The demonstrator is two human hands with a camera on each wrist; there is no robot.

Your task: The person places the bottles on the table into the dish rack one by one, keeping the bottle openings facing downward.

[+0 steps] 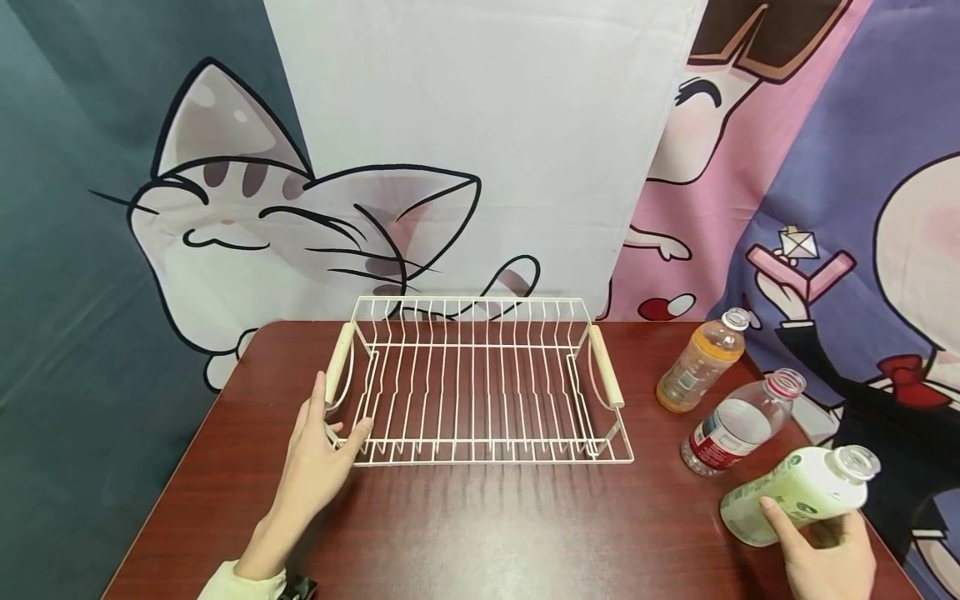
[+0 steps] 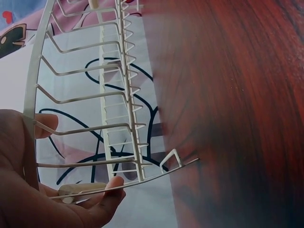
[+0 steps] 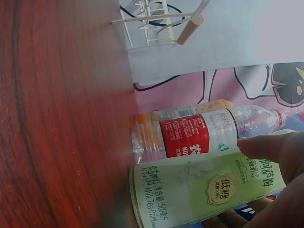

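A cream wire dish rack point(image 1: 468, 392) with two pale handles stands on the dark red table. My left hand point(image 1: 318, 454) grips its left front corner; in the left wrist view the thumb and fingers point(image 2: 111, 199) lie around the wires. At the right, my right hand point(image 1: 828, 554) holds a green milk tea bottle point(image 1: 798, 492), with the thumb across the label side. The other fingers are partly hidden behind the bottle point(image 3: 204, 187). Just beyond it stand a clear water bottle point(image 1: 738, 425) with a red label and a bottle of orange drink point(image 1: 701, 362).
The table point(image 1: 480, 533) runs back to a hanging cloth point(image 1: 480, 150) printed with cartoon figures. The three bottles form a row near the table's right edge, to the right of the rack.
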